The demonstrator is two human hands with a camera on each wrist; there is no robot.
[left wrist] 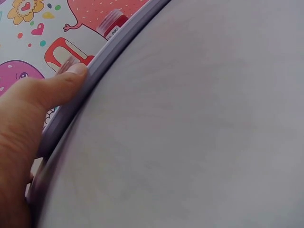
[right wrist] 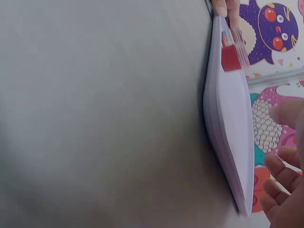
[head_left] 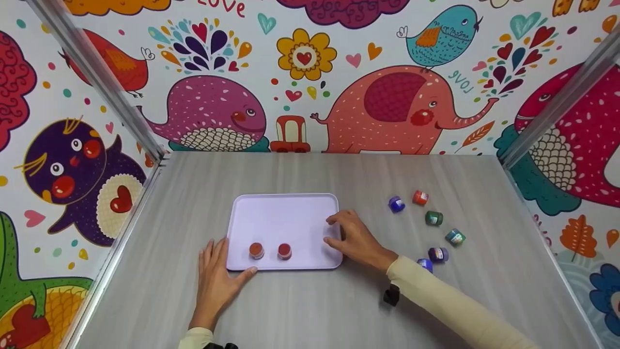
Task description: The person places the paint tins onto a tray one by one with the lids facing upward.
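A pale lilac tray (head_left: 286,218) lies on the table. Two small paint jars stand near its front edge: an orange-brown jar (head_left: 256,250) and a red jar (head_left: 284,251), whose clear lid shows in the right wrist view. My left hand (head_left: 216,274) rests at the tray's front left corner. Its thumb (left wrist: 71,80) lies on the front rim, and its fairly straight fingers lie along the left side. Over the tray's right edge hovers my right hand (head_left: 359,240), fingers loosely bent, thumb and forefinger apart, with nothing between them.
Several more paint jars lie scattered right of the tray, among them a blue jar (head_left: 396,204), a red-orange jar (head_left: 420,197), a green jar (head_left: 434,218) and a dark purple jar (head_left: 438,255). Another blue jar (head_left: 425,264) is beside the right sleeve. Cartoon-printed panels (head_left: 300,97) enclose the table.
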